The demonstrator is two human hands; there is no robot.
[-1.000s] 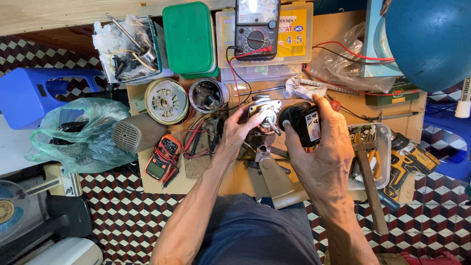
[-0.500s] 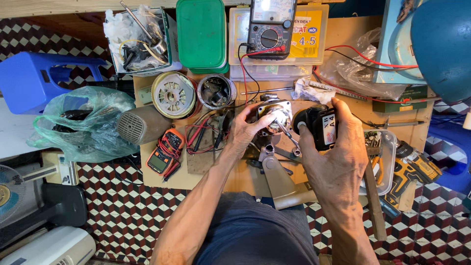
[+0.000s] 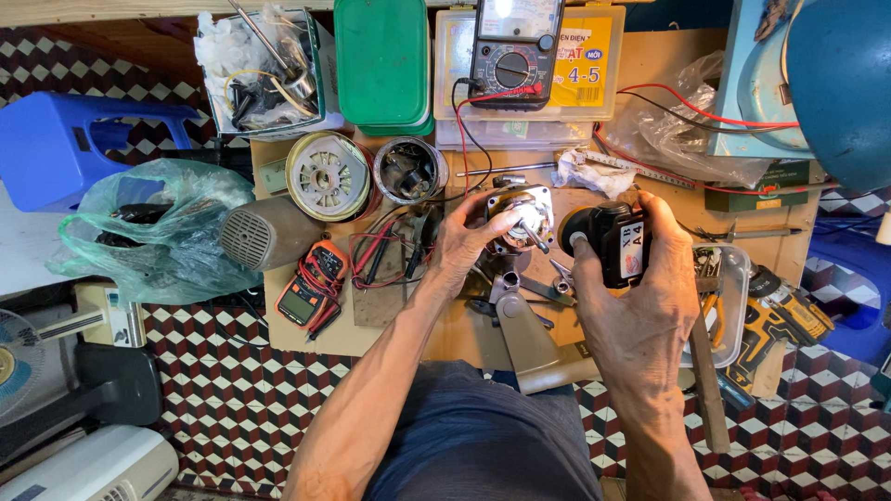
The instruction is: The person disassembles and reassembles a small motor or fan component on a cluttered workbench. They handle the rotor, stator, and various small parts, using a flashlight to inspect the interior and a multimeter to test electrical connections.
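Note:
My left hand grips a small metal motor with a shaft sticking out toward me, held just above the brown workboard. My right hand holds a black block-shaped part with a white label, right beside the motor and a little apart from it. Under both hands lie pliers and loose metal tools.
A black analog multimeter with red leads sits on a yellow box at the back. A green lidded box, two round motor parts, an orange digital meter, a clear tool tray and a yellow drill surround the hands.
The view has shifted slightly. Both hands keep their hold, with the motor and the black part staying close together.

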